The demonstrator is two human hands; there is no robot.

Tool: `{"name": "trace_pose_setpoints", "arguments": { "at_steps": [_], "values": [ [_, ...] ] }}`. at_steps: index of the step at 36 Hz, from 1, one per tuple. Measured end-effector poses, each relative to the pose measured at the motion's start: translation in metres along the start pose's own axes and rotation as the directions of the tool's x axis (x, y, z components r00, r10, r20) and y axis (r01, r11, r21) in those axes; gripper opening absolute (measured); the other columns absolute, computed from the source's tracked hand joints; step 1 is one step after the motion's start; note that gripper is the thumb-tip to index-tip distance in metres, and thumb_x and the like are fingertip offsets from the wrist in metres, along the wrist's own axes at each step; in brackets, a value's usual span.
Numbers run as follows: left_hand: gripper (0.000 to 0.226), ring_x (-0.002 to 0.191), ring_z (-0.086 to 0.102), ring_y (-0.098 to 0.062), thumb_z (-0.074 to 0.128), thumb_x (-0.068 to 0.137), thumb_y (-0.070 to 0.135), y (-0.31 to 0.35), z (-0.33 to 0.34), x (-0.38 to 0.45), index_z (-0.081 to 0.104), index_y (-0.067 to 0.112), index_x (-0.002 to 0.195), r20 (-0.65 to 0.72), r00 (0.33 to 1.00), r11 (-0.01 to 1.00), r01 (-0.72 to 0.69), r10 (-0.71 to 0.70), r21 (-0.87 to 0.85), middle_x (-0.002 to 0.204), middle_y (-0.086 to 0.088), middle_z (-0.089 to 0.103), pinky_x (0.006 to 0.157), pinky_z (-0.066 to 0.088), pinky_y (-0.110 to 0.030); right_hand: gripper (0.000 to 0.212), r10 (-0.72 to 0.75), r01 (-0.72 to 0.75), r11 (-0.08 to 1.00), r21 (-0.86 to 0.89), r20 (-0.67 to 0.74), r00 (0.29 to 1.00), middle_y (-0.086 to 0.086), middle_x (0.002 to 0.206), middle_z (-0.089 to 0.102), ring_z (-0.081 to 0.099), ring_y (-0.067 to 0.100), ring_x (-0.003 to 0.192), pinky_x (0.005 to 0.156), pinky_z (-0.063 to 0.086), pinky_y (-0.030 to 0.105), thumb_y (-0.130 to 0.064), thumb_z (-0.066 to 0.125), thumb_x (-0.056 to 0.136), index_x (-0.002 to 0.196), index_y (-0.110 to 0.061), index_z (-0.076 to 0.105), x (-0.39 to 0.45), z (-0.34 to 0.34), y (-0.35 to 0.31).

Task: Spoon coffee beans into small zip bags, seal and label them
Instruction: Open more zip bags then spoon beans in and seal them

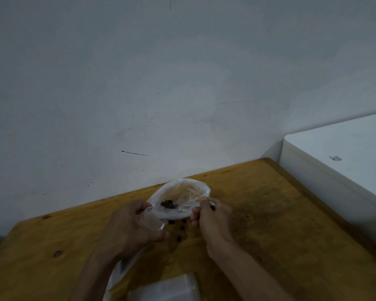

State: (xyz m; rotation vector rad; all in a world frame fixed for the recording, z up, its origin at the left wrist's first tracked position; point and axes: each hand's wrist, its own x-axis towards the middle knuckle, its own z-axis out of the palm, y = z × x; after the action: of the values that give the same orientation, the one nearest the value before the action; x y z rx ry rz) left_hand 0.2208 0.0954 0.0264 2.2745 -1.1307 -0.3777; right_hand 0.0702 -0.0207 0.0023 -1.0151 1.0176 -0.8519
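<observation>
Over the worktop (280, 224), the left hand (128, 224) held a clear bag (182, 192) open while the right hand (211, 216) spooned beans (168, 204) in.

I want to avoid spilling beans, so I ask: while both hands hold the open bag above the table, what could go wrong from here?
1. The bag is held open and tilted; the small pile of beans inside may slide out.
2. Loose beans lie on the table under the hands; they may roll or be pushed off.
3. The left hand and right hand pinch only the thin rim, which may slip.
</observation>
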Motion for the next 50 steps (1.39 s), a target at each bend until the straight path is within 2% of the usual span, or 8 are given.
{"name": "trace_pose_setpoints", "arguments": {
  "at_steps": [7, 16, 25, 30, 35, 40, 45, 50],
  "values": [
    [0.087, 0.1, 0.06, -0.016, 0.096, 0.048, 0.047, 0.001, -0.001, 0.0, 0.062, 0.025, 0.125, 0.009, 1.0, 1.0, 0.019, -0.019, -0.017, 0.119, 0.003, 0.063, 0.076, 0.051, -0.027, 0.019, 0.019, -0.019, 0.999, -0.026, 0.019, 1.0, 0.008, 0.074, 0.07, 0.061, 0.01, 0.052, 0.052, 0.053, 0.023, -0.013, 0.052, 0.102, 0.088, -0.017, 0.064, 0.003, -0.004, -0.006],
    [0.083, 0.088, 0.056, -0.003, 0.095, 0.049, 0.046, 0.003, -0.001, 0.0, 0.062, 0.026, 0.121, -0.003, 0.999, 0.998, 0.046, -0.046, -0.039, 0.104, 0.013, 0.059, 0.073, 0.053, -0.027, 0.016, -0.035, 0.035, 0.999, -0.015, -0.02, 0.999, 0.008, 0.071, 0.068, 0.059, 0.009, 0.049, 0.046, 0.051, 0.02, -0.012, 0.053, 0.102, 0.091, -0.014, 0.065, 0.006, -0.013, -0.023],
    [0.098, 0.098, 0.062, -0.017, 0.095, 0.046, 0.052, 0.003, 0.0, 0.006, 0.059, 0.018, 0.131, 0.005, 0.994, 0.992, 0.107, -0.107, -0.06, 0.116, 0.0, 0.064, 0.083, 0.057, -0.034, 0.013, -0.069, 0.069, 0.998, -0.011, -0.028, 0.997, 0.006, 0.067, 0.066, 0.059, 0.01, 0.05, 0.047, 0.051, 0.02, -0.012, 0.055, 0.101, 0.092, -0.012, 0.064, 0.001, -0.023, -0.041],
    [0.12, 0.113, 0.06, -0.024, 0.089, 0.036, 0.068, 0.008, -0.004, 0.004, 0.055, 0.016, 0.138, 0.032, 0.992, 0.991, 0.123, -0.121, -0.057, 0.133, -0.004, 0.061, 0.094, 0.055, -0.041, 0.014, -0.082, 0.081, 0.997, -0.006, -0.035, 0.996, 0.004, 0.062, 0.065, 0.059, 0.01, 0.049, 0.049, 0.052, 0.023, -0.011, 0.056, 0.1, 0.092, -0.01, 0.066, -0.002, -0.022, -0.046],
    [0.105, 0.11, 0.053, -0.018, 0.096, 0.049, 0.047, 0.01, -0.006, -0.002, 0.052, 0.015, 0.139, -0.028, 0.996, 0.992, 0.075, -0.079, -0.101, 0.139, -0.005, 0.055, 0.085, 0.048, -0.03, 0.015, -0.098, 0.098, 0.995, 0.014, -0.033, 0.995, 0.002, 0.058, 0.066, 0.061, 0.013, 0.05, 0.049, 0.052, 0.026, -0.011, 0.058, 0.099, 0.087, -0.012, 0.067, -0.006, -0.022, -0.054],
    [0.112, 0.112, 0.057, -0.017, 0.094, 0.038, 0.061, 0.01, -0.014, -0.013, 0.054, 0.024, 0.137, -0.079, 0.996, 0.994, 0.03, -0.038, -0.108, 0.135, 0.001, 0.058, 0.092, 0.053, -0.037, 0.013, -0.144, 0.144, 0.989, 0.019, 0.001, 0.99, 0.002, 0.056, 0.067, 0.061, 0.014, 0.049, 0.047, 0.05, 0.027, -0.009, 0.06, 0.098, 0.088, -0.009, 0.067, -0.017, -0.021, -0.066],
    [0.108, 0.116, 0.05, -0.013, 0.094, 0.046, 0.055, 0.009, -0.019, -0.023, 0.049, 0.026, 0.14, -0.129, 0.992, 0.984, -0.032, 0.009, -0.174, 0.139, 0.002, 0.053, 0.092, 0.045, -0.029, 0.015, -0.171, 0.169, 0.985, 0.034, 0.08, 0.982, 0.007, 0.061, 0.069, 0.062, 0.013, 0.049, 0.047, 0.05, 0.026, -0.006, 0.058, 0.098, 0.088, -0.008, 0.069, -0.034, -0.015, -0.076],
    [0.101, 0.113, 0.053, -0.009, 0.094, 0.046, 0.053, 0.006, -0.023, -0.034, 0.052, 0.027, 0.134, -0.186, 0.982, 0.959, -0.078, 0.027, -0.274, 0.124, 0.011, 0.057, 0.082, 0.044, -0.018, 0.017, -0.244, 0.251, 0.968, -0.023, 0.156, 0.957, 0.007, 0.062, 0.07, 0.063, 0.015, 0.051, 0.051, 0.052, 0.028, -0.009, 0.057, 0.098, 0.088, -0.01, 0.07, -0.054, -0.008, -0.081]
  ]
}}
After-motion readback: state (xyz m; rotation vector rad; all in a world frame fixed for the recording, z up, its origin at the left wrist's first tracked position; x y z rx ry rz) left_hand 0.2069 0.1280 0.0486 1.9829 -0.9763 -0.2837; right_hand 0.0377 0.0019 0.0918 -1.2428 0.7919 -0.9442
